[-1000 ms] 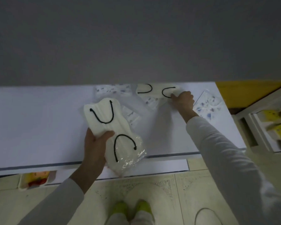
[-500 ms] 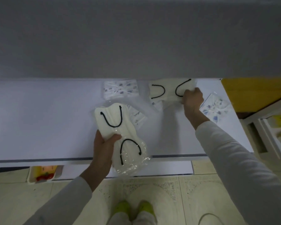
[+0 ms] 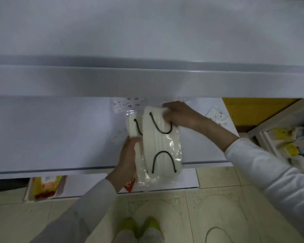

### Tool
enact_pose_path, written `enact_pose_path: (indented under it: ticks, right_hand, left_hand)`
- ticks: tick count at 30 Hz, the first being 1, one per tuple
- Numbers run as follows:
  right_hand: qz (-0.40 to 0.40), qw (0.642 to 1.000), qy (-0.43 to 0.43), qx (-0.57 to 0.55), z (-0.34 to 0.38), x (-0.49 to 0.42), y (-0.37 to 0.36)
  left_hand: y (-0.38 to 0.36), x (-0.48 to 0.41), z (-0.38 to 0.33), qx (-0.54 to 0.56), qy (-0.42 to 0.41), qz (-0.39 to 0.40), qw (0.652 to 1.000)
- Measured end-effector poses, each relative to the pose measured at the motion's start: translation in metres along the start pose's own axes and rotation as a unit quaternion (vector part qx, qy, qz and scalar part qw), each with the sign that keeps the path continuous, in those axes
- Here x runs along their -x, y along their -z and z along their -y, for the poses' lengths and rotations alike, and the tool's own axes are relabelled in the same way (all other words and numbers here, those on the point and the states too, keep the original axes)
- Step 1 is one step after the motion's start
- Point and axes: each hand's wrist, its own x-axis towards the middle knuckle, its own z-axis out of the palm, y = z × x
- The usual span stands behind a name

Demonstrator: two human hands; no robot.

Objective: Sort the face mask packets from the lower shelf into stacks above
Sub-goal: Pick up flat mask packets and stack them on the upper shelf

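Over the lower shelf (image 3: 51,134), the left hand (image 3: 128,160) and right hand (image 3: 179,114) each gripped soft, slick-looking mask packets (image 3: 161,142) — probably light, best pinched edgewise.

A pair of yellow-green shoes (image 3: 152,225) stands on a pale tiled floor (image 3: 218,199). Just right of the shoes, a thin dark curved line (image 3: 217,227) marks a tile. Far up and left of the shoes sits a white tray (image 3: 27,190) holding a yellow pack (image 3: 49,181) with red below it. Straight above the shoes a red-orange wrapper (image 3: 129,186) shows, mostly hidden. Well up and right of the shoes are a yellow panel (image 3: 253,109) and a side rack (image 3: 274,120) of blurred yellow and blue packs.
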Motion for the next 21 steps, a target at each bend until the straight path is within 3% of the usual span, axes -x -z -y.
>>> enact_pose_path:
  ticks: [3,8,10,12,14,16,18,21]
  right_hand:
    - [-0.011,0.993,0.073,0.097,0.004,-0.002,-0.023]
    - [-0.071,0.981,0.157,0.085,0.017,0.004,-0.049]
    - [-0.114,0.982,0.147,0.023,0.021,0.015,-0.054]
    - [-0.162,0.978,0.065,-0.116,0.026,0.035,-0.057]
    - [-0.146,0.943,-0.046,-0.295,0.028,0.065,-0.064]
    - [-0.086,0.902,-0.086,-0.413,0.029,0.092,-0.078]
    - [-0.052,0.881,-0.067,-0.466,0.039,0.107,-0.093]
    - [-0.144,0.883,-0.058,-0.444,0.071,0.112,-0.099]
  left_hand:
    - [0.003,0.005,-0.001,0.042,0.038,0.021,0.998]
    - [0.02,0.018,-0.01,-0.042,-0.044,0.026,0.998]
    - [0.025,0.027,-0.014,-0.019,-0.05,0.01,0.998]
    - [0.029,0.038,-0.021,0.058,-0.05,-0.02,0.997]
    - [0.029,0.049,-0.032,0.142,-0.054,-0.064,0.986]
    - [0.025,0.058,-0.046,0.206,-0.067,-0.102,0.971]
    - [0.019,0.07,-0.059,0.24,-0.086,-0.106,0.961]
    - [0.014,0.093,-0.073,0.249,-0.111,-0.059,0.96]
